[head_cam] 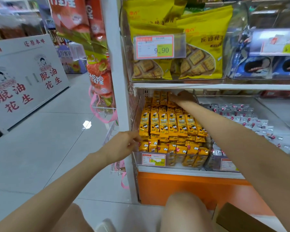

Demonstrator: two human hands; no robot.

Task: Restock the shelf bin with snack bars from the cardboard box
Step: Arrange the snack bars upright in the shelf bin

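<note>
A clear shelf bin (172, 160) on the lower shelf is packed with rows of yellow snack bars (171, 126). My right hand (182, 97) reaches deep to the back of the bin and rests on the rear bars; whether its fingers grip one is hidden. My left hand (124, 144) is at the bin's front left corner, fingers loosely curled, touching the front bars there. A corner of the brown cardboard box (238, 218) shows at the bottom right by my knee.
A neighbouring bin of silver-wrapped snacks (251, 118) sits to the right. Above hang bins of yellow biscuit bags (191, 52) and blue packs (266, 64). An orange shelf base (182, 186) is below. Hanging snack bags (97, 72) and tiled floor are at left.
</note>
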